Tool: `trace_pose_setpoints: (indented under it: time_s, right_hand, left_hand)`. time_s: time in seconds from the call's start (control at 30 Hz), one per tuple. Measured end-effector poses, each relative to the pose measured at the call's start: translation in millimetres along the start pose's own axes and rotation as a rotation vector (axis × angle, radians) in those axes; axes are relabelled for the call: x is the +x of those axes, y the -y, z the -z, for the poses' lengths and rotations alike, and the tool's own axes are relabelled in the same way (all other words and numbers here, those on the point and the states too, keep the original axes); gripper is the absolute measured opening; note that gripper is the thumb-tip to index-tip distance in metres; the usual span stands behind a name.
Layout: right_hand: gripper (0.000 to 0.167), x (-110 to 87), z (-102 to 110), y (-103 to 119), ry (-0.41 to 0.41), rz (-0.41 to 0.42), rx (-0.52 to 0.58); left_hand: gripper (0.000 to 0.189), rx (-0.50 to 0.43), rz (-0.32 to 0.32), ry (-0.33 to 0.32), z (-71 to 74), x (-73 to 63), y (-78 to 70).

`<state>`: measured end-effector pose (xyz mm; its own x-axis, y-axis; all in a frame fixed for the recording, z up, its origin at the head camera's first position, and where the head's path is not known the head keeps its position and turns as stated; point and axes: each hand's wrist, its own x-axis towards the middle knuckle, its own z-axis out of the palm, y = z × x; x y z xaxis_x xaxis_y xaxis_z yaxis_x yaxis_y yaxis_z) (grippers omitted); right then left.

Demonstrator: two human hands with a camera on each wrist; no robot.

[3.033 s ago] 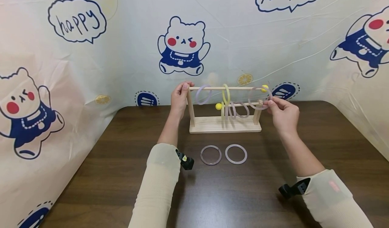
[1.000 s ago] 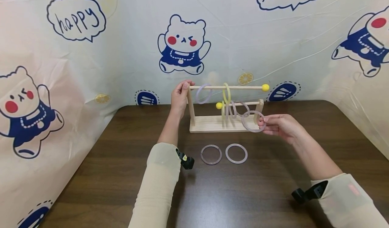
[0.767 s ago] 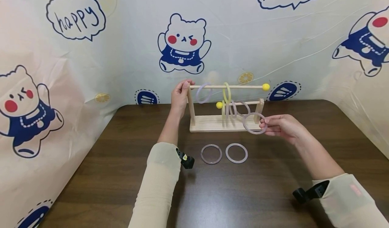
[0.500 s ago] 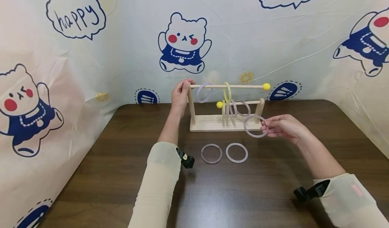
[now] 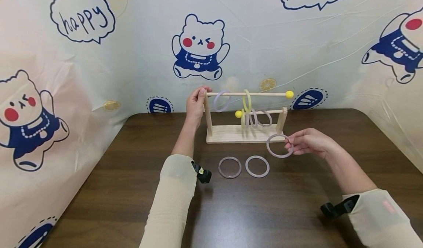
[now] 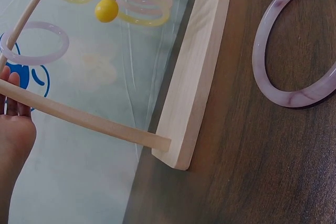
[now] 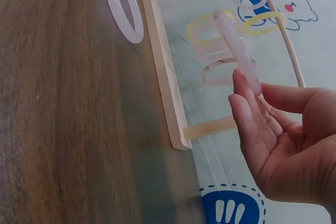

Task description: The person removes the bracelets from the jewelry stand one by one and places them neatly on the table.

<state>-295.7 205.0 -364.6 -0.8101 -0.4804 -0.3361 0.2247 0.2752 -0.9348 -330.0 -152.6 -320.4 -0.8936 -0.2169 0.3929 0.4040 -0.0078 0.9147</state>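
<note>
A light wooden bangle stand (image 5: 231, 134) with two rods, each tipped by a yellow ball, stands at the back of the table. My left hand (image 5: 195, 105) grips the top of its left post. On the upper rod hang a lilac bangle (image 5: 215, 103) and a yellow bangle (image 5: 245, 101). Several bangles, yellow and pale purple (image 5: 269, 124), hang on the lower rod. Between thumb and fingers my right hand (image 5: 310, 142) pinches a pale purple bangle (image 7: 239, 51), held in front of the stand's right end, off the rods.
Two bangles lie flat on the brown table (image 5: 132, 196) before the stand: a greyish purple bangle (image 5: 219, 171) and a paler bangle (image 5: 247, 169). A printed cloth (image 5: 142, 50) hangs behind and at the sides.
My right hand has drawn the pinched bangle from the upper rod's ball end, then down and toward me. The left hand stays on the post.
</note>
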Motion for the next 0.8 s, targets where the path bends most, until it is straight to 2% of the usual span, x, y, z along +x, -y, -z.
trace_pose_setpoints:
  time_s: [0.2, 0.47, 0.63, 0.8]
  right_hand:
    - [0.017, 2.2, 2, -1, 0.038, -0.031, -0.041]
    - [0.024, 0.8, 2, -4, 0.06, -0.062, -0.126]
    - [0.027, -1.2, 2, -5, 0.08, -0.069, -0.167]
    - [0.028, -1.3, 1, -7, 0.091, -0.076, -0.188]
  left_hand:
    - [0.032, -0.003, -0.006, 0.007, 1.0, -1.0, -0.7]
    - [0.035, -0.019, -0.017, -0.003, 5.0, 12.6, 24.1]
    - [0.036, -0.022, -0.031, -0.011, 4.0, 13.9, 26.6]
    - [0.037, -0.023, -0.017, -0.015, 3.9, 14.0, 26.5]
